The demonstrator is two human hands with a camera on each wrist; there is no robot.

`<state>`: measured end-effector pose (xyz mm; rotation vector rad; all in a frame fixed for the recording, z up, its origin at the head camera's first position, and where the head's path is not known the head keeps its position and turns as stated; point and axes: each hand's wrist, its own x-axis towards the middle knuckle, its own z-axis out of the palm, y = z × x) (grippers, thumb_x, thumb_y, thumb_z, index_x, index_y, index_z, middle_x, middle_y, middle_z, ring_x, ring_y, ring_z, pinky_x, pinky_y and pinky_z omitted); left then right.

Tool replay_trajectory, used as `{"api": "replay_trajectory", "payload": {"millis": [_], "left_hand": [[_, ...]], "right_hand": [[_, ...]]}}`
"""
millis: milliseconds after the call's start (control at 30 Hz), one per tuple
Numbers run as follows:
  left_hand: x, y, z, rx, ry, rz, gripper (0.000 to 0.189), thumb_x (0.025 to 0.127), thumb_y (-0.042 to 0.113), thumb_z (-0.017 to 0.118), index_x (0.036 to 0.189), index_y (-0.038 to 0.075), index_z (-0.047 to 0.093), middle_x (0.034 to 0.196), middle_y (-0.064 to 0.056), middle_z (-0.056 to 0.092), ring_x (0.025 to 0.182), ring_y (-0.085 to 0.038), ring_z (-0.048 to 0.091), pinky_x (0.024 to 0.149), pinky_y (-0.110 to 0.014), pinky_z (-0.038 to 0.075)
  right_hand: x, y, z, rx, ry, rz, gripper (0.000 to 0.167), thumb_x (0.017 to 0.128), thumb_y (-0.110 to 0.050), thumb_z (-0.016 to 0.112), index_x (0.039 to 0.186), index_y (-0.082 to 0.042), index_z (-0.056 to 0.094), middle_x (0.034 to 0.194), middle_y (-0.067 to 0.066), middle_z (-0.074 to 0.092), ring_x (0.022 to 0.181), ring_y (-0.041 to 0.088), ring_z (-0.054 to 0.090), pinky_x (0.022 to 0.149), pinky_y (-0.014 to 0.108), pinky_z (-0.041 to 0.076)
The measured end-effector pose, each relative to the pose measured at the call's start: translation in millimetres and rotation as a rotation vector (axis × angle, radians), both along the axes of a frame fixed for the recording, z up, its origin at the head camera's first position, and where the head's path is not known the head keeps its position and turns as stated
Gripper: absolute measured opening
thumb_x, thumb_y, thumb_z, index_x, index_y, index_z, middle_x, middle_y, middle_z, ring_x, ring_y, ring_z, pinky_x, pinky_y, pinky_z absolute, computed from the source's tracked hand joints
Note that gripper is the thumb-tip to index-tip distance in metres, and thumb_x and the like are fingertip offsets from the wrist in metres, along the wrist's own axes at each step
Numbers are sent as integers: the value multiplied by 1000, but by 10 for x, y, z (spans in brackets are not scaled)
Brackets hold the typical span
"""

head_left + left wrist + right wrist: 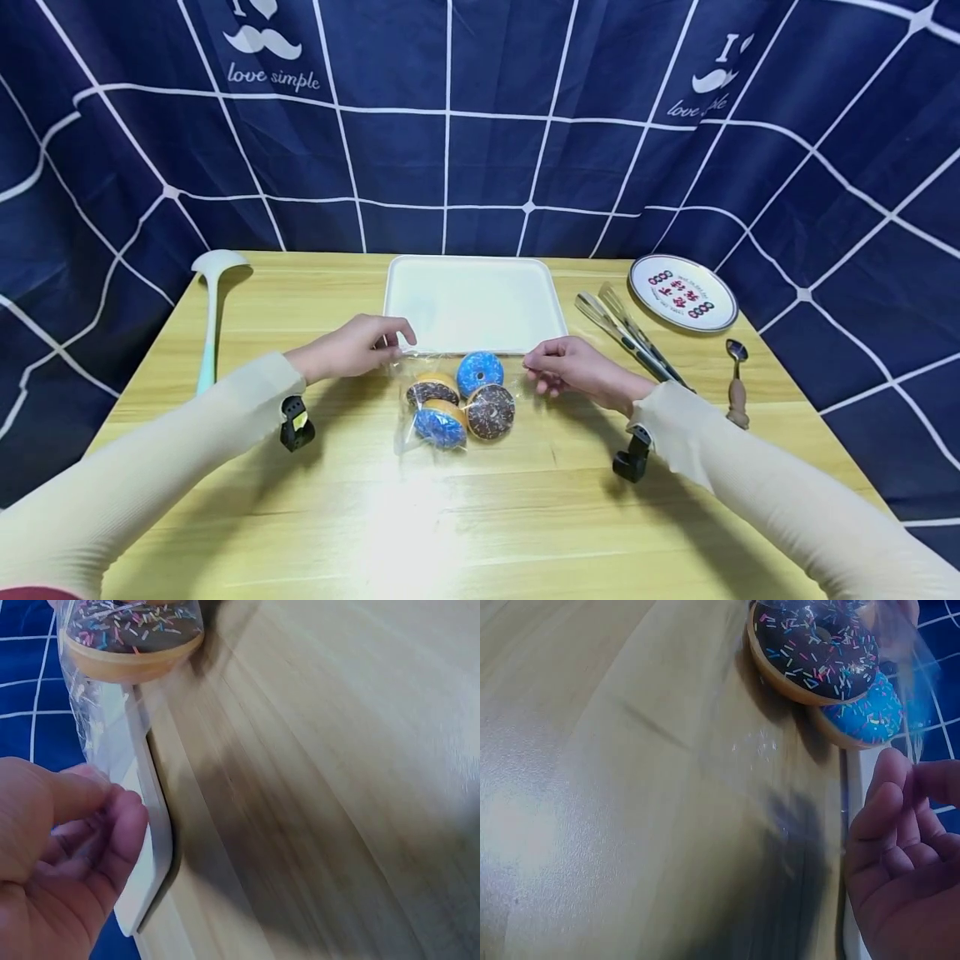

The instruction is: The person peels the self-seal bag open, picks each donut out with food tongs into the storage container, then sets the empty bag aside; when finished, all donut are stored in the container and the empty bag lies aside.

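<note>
A clear plastic bag [406,430] lies on the table with sprinkled doughnuts inside. Two have blue icing, one at the back [471,365] and one at front left [440,427]. Two have chocolate icing, one at the right [491,412] and one at the left [432,390]. My left hand [358,346] pinches the bag's far left corner between thumb and fingers. At the far right corner my right hand [573,367] pinches the film the same way. In the right wrist view, a chocolate doughnut [810,656] partly covers a blue one [866,716].
A white tray [474,304] sits just behind the bag. Metal tongs [633,337], a printed plate [720,310] and a wooden-handled spoon [737,387] lie at the right. A pale ladle [211,321] lies at the left. Blue checked cloth [487,158] hangs behind the table.
</note>
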<state>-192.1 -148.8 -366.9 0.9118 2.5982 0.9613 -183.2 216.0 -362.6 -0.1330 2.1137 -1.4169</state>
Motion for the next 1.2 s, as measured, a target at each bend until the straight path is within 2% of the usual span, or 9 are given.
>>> {"api": "replay_trajectory", "payload": {"millis": [267,467,567,667,767,933,1033,1133,1200], "left_hand": [[-30,-62,-38,59,-49,4,20,102,-3,58,119,5,65,87,-11,67,72,-16,60,68,-28,53],[-14,-36,-22,76,-102,-27,22,104,6,59,125,9,65,95,-11,72,85,-17,63,79,-33,54],[-1,-10,-14,122,-202,-46,22,104,11,62,126,8,65,104,-14,73,90,-19,66,79,-36,58],[12,9,-10,159,-324,-57,23,104,9,62,126,4,65,104,-17,72,85,-19,65,73,-35,59],[18,24,-11,160,-381,-52,26,102,3,62,127,-1,65,103,-19,71,82,-16,63,72,-32,59],[23,27,-10,135,-334,-21,29,97,0,68,126,-5,68,107,-19,73,85,-14,63,74,-28,57],[27,30,-14,111,-249,-13,25,96,2,70,121,-3,72,107,-17,76,91,-17,66,83,-33,58],[15,39,-42,88,-129,-1,16,97,6,71,111,2,77,108,-12,79,97,-18,70,93,-39,57],[7,50,-58,83,-68,20,10,97,6,71,104,6,79,105,-9,80,95,-18,69,92,-39,56]], "right_hand": [[16,57,47,-40,5,29,19,107,-13,55,107,5,61,88,-1,70,70,6,63,64,21,52],[41,48,73,-131,-37,6,15,109,-15,52,106,-4,62,90,-4,73,72,5,64,65,20,54],[56,32,77,-141,-46,-3,15,109,-15,53,106,-5,63,90,-5,73,73,5,65,65,19,55],[62,14,72,-140,-42,-3,17,108,-15,53,109,-1,63,90,-5,73,73,5,65,66,19,54],[67,6,63,-137,-36,0,20,108,-14,53,113,3,61,91,-5,73,73,5,65,65,19,54],[72,9,62,-132,-35,0,22,108,-14,52,115,6,60,90,-5,72,72,4,65,65,19,54],[74,19,63,-129,-34,3,21,108,-14,52,114,5,60,89,-5,71,71,4,65,64,19,53],[79,31,65,-127,-33,3,20,109,-15,52,112,3,60,88,-5,71,71,4,64,64,19,53],[82,38,64,-126,-30,3,20,109,-16,52,111,2,60,88,-6,71,71,4,64,64,19,52]]}}
